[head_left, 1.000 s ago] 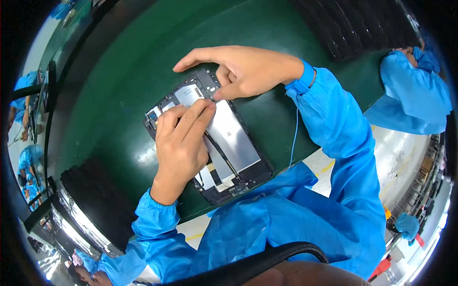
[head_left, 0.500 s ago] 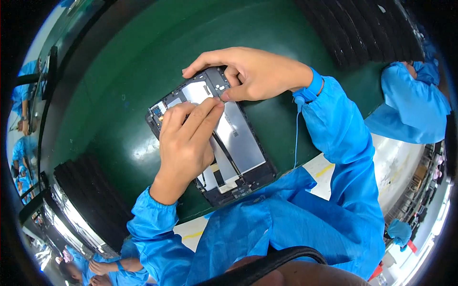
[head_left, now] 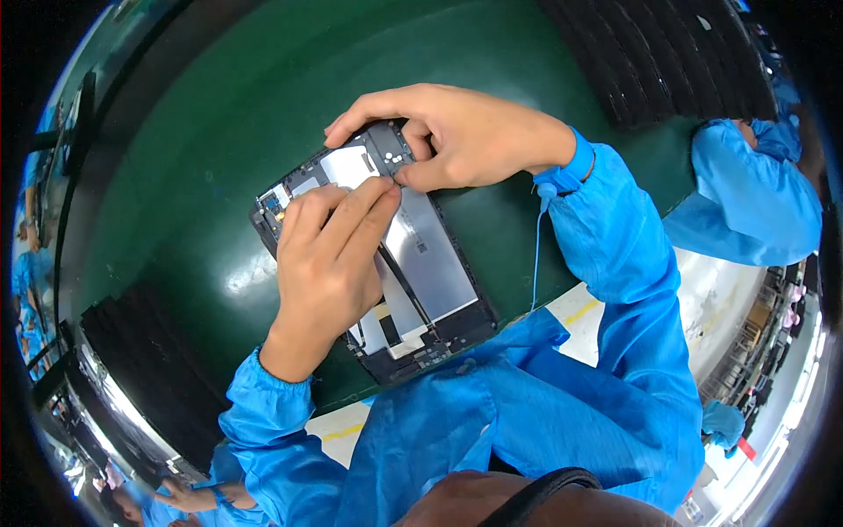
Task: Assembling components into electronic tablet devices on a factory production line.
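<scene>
An opened tablet (head_left: 442, 256) lies tilted on the green table near its front edge, inner side up. It shows silver plates, a black frame and a dark flat cable (head_left: 406, 285) along its middle. My left hand (head_left: 327, 272) rests over its upper left part, the fingertips pressed together on the inside; whatever they pinch is hidden. Around the far right corner curls my right hand (head_left: 465, 140), gripping the frame, its thumb beside the left fingertips. A blue wrist strap (head_left: 577, 167) with a thin cord (head_left: 536, 246) is on my right wrist.
Stacks of black trays stand at the far right (head_left: 659, 61) and near left (head_left: 158, 378) of the green table (head_left: 246, 105). A co-worker in blue (head_left: 746, 193) sits to the right. Another co-worker's hand (head_left: 189, 498) shows at lower left.
The whole view has shifted slightly, moving the scene a little left in the picture. Both my hands keep nearly the same pose on the tablet. The co-worker's hand at lower left has moved.
</scene>
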The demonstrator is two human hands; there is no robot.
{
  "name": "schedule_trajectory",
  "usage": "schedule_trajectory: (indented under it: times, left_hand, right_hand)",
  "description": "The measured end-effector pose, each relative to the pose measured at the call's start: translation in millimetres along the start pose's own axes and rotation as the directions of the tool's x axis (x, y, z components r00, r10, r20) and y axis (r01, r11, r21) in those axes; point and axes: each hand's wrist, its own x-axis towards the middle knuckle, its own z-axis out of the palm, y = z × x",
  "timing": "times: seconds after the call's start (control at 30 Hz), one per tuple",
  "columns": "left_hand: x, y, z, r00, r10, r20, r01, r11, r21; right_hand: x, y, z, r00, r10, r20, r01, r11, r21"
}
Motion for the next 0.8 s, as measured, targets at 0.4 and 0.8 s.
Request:
schedule_trajectory:
  times: [0.4, 0.8]
  left_hand:
    - [-3.7, 1.7, -0.5, 0.997, 0.019, -0.078, -0.017, 0.999, 0.031]
    - [-62.8, -17.8, -43.1, 0.954, 0.070, -0.292, -0.049, 0.996, 0.079]
  right_hand:
    - [-0.4, 3.1, 5.4, 0.999, 0.022, -0.039, -0.020, 0.998, 0.057]
    - [-4.8, 7.2, 4.9, 0.996, 0.072, -0.055, -0.066, 0.994, 0.091]
